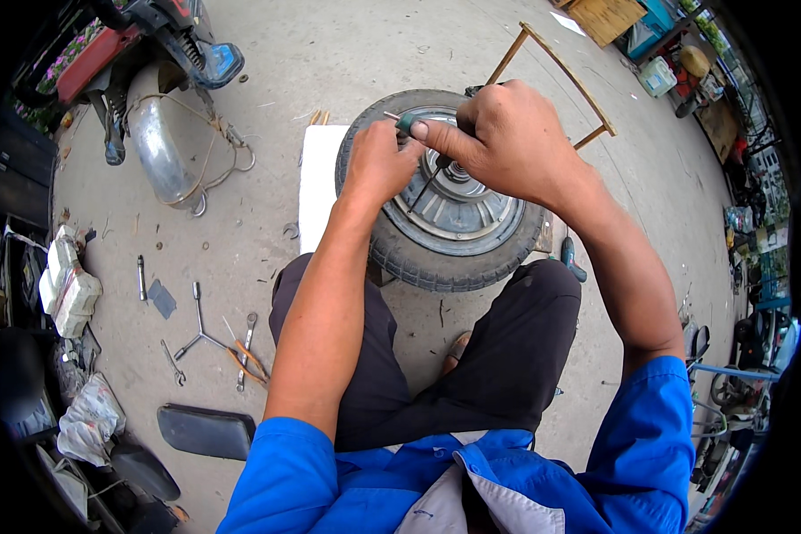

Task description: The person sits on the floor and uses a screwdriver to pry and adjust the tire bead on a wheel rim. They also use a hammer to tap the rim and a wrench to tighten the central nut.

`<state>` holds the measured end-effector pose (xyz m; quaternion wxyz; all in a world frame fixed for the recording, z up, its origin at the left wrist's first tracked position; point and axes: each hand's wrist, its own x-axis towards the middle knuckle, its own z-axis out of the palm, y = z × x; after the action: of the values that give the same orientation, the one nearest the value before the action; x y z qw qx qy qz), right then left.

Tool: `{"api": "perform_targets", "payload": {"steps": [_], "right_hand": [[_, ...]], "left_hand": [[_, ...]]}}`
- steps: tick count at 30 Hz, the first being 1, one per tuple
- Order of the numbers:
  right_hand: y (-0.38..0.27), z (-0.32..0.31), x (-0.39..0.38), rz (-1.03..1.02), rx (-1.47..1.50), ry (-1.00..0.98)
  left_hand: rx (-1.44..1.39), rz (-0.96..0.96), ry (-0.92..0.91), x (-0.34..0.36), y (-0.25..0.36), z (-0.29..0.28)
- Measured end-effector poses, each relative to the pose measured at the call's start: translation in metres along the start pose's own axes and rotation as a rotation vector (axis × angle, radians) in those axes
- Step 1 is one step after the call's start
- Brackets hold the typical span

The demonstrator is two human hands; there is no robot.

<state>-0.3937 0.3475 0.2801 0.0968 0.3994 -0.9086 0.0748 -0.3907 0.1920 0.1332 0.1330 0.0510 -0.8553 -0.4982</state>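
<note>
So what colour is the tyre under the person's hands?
The tyre is dark grey, around a silvery metal hub; it shows in the head view.

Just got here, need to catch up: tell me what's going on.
A seated person in a blue shirt works with both hands over a wheel in front of their knees. The right hand has its thumb against a small green piece, and the left hand is right beside it; the exact grip is hidden. On the ground to the left lie a three-way wrench and pliers.
</note>
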Motion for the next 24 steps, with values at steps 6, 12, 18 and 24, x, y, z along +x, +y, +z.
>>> {"api": "perform_targets", "payload": {"steps": [6,12,18,24], "right_hand": [[0.018,0.006,0.016,-0.171,0.269,-0.149],[0.027,0.032,0.023,-0.020,0.895,-0.437],[0.015,0.032,0.018,0.167,1.477,-0.647],[0.012,0.045,0.018,0.166,1.555,-0.576]], "left_hand": [[0.044,0.024,0.014,0.001,-0.003,0.004],[0.015,0.099,-0.027,-0.002,0.001,0.001],[-0.133,-0.062,-0.119,-0.005,0.009,-0.011],[-0.214,-0.009,-0.098,-0.004,-0.001,-0.001]]}}
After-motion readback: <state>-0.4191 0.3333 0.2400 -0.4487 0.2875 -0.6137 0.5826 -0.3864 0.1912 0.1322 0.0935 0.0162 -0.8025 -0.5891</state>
